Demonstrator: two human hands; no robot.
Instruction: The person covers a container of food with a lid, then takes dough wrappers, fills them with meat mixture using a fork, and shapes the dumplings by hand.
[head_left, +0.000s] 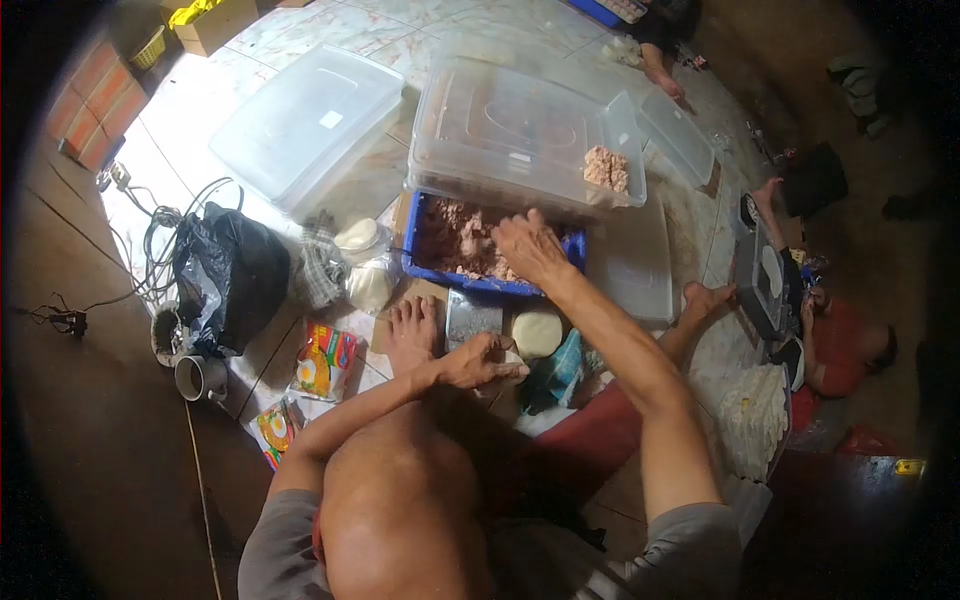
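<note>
My left hand (474,362) is closed on a thin, pale dough wrapper (512,367), held low in front of my raised knee. My right hand (532,248) reaches into a blue tub (408,262) of pinkish minced filling (462,232). Its fingers are bent down at the filling, and their tips are hidden. Between the hands, a round stack of pale wrappers (537,333) lies beside a small weighing scale (473,318). More pale rounds in clear plastic (370,284) sit left of the tub. A lump of filling (606,170) rests on a clear lidded box (500,125) behind the tub.
Another clear plastic box (305,120) stands at the back left. A black plastic bag (228,275), a mug (200,378), loose cables and noodle packets (324,362) lie on the left. Blue-green packaging (560,372) is near my leg. Other people (845,350) sit at the right.
</note>
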